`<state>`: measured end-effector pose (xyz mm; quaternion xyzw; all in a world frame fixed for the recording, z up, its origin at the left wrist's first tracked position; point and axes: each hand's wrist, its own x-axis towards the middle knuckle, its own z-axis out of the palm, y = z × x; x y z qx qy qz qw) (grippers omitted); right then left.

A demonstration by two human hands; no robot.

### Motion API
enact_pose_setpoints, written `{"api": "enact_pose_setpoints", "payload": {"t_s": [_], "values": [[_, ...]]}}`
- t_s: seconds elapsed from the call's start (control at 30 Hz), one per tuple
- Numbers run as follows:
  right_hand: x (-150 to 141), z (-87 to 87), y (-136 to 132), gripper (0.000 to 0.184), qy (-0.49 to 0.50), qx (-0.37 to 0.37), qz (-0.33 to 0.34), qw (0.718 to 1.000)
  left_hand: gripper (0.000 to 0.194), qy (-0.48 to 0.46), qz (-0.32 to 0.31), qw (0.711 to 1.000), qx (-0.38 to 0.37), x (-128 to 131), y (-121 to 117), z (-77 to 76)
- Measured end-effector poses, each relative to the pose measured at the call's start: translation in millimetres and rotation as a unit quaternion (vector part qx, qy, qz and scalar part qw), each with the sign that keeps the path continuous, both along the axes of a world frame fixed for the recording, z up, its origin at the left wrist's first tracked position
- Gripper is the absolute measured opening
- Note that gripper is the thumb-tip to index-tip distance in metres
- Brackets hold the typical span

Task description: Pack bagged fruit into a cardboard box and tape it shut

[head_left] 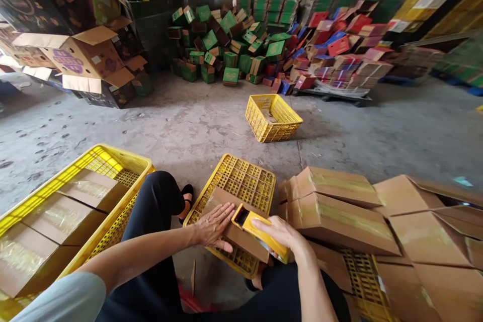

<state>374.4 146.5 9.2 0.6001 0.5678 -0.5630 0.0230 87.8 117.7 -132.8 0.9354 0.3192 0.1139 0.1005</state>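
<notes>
My left hand (214, 225) lies flat with its fingers stretched out on a small brown cardboard box (241, 242). My right hand (277, 234) is wrapped round a yellow tape dispenser (260, 231) with a black part at its front end, held over the same box. Part of the box is hidden beneath my hands and the dispenser. It rests on an upturned yellow plastic crate (247, 181) between my knees.
Left stands a yellow crate (130, 156) with several taped boxes (51, 221). More brown boxes (339, 216) crowd the right. Ahead, another yellow crate (273, 128) sits on the concrete floor (181, 131). Green boxes (230, 45) and red boxes (337, 45) are heaped behind.
</notes>
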Motion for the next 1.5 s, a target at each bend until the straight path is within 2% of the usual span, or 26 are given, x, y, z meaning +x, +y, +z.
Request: {"api": "enact_pose_setpoints", "payload": {"t_s": [0.13, 0.27, 0.5, 0.63, 0.8, 1.07, 1.23, 1.37, 1.5], "values": [[-0.2, 2.2, -2.4, 0.055, -0.039, -0.008, -0.006, 0.999, 0.124, 0.000, -0.015, 1.000, -0.008, 6.1, 0.8, 4.6], [0.9, 3.9, -2.7, 0.055, -0.033, 0.000, -0.003, 0.999, 0.123, 0.006, -0.024, 0.999, -0.022, 3.4, 2.8, 7.1], [3.7, 1.8, 0.9, 0.054, -0.019, -0.023, -0.002, 1.000, 0.126, 0.013, -0.029, 0.999, -0.030, 1.9, 6.2, 1.6], [17.2, 3.0, -3.4, 0.052, -0.017, -0.032, -0.003, 0.999, 0.126, 0.012, -0.031, 0.999, -0.025, 1.1, 7.2, -2.1], [40.0, 1.0, -12.8, 0.047, -0.036, -0.036, -0.037, 0.998, 0.124, 0.007, -0.043, 0.999, -0.025, -2.5, 10.5, -4.9], [42.0, -0.5, -14.0, 0.047, -0.013, -0.012, -0.041, 0.999, 0.122, 0.017, -0.117, 0.993, -0.033, -18.0, 32.6, -6.6], [46.4, 0.0, -15.6, 0.045, -0.013, -0.028, -0.026, 0.999, 0.111, 0.039, -0.173, 0.984, -0.012, -28.2, 46.4, -5.4], [48.9, 4.4, -16.9, 0.044, -0.007, -0.008, -0.039, 0.999, 0.099, 0.054, -0.173, 0.983, -0.004, -31.2, 53.3, -4.5], [51.6, 7.1, -13.8, 0.045, 0.018, -0.005, -0.050, 0.999, 0.090, 0.062, -0.169, 0.984, -0.011, -29.8, 65.8, 3.0]]}}
